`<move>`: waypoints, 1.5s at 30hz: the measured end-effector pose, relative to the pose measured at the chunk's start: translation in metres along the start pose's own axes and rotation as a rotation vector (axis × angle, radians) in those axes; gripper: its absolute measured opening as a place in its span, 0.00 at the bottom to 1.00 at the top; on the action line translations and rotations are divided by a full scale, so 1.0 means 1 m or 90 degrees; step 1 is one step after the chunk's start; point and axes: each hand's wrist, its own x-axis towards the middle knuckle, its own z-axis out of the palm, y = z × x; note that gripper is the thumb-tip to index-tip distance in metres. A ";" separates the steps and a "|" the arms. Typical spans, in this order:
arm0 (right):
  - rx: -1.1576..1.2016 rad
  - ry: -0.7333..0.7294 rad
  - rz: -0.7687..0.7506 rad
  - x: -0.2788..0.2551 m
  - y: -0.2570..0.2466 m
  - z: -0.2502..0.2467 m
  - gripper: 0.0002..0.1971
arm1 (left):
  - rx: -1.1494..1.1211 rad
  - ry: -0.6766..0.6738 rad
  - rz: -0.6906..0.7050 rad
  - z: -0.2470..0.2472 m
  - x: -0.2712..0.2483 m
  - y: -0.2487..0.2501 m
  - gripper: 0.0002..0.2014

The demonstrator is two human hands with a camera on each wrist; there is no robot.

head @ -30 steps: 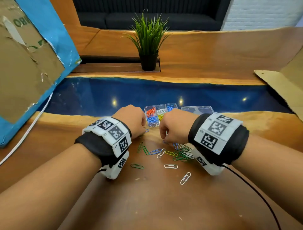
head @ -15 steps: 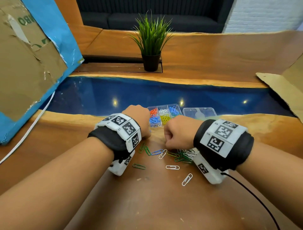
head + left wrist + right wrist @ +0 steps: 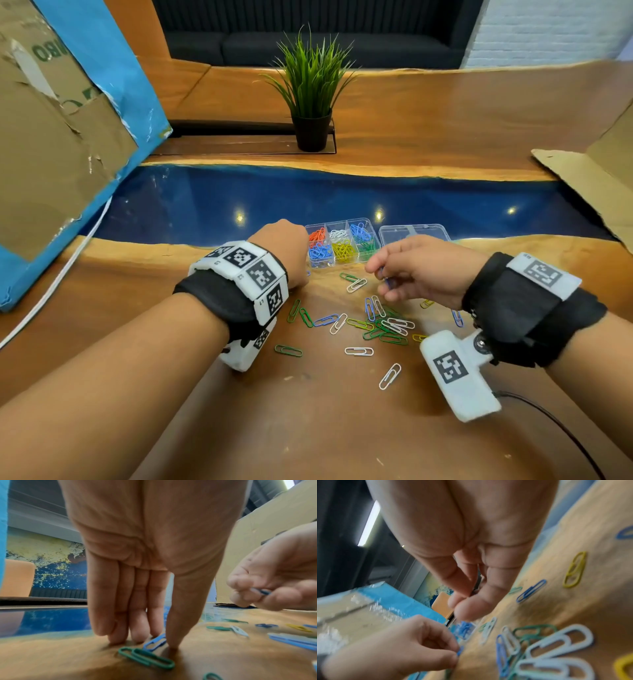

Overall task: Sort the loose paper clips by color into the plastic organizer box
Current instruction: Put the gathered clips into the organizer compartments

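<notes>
A clear plastic organizer box (image 3: 342, 224) stands at the edge of the blue resin strip, with orange, white, blue, yellow and green clips in separate compartments. Several loose paper clips (image 3: 380, 323) lie scattered on the wood in front of it. My left hand (image 3: 303, 270) points its fingers down at the table just left of the box, and its thumb and forefinger pinch a blue paper clip (image 3: 155, 641). A green clip (image 3: 145, 657) lies just in front of it. My right hand (image 3: 382, 279) hovers above the pile and pinches another blue clip (image 3: 386, 281) between thumb and fingertips.
The box's clear lid (image 3: 414, 233) lies flat to its right. A potted plant (image 3: 311, 102) stands at the back. Blue-edged cardboard (image 3: 68, 137) leans at the left, and a cardboard flap (image 3: 589, 178) lies at the right. A white cable (image 3: 61, 270) runs along the left.
My right hand has lifted off the pile and swung to the right with a blue clip pinched in it. My left hand has moved forward, closer to the box.
</notes>
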 end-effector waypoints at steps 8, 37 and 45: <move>-0.576 0.097 -0.040 -0.010 -0.005 0.010 0.12 | 0.075 -0.010 -0.021 0.000 -0.003 0.013 0.16; -0.890 -0.035 -0.185 0.006 -0.014 0.043 0.11 | -0.127 -0.069 0.069 0.007 -0.038 0.014 0.04; -0.644 -0.048 -0.104 0.001 -0.010 0.024 0.07 | 0.007 -0.063 0.137 0.010 -0.035 0.032 0.08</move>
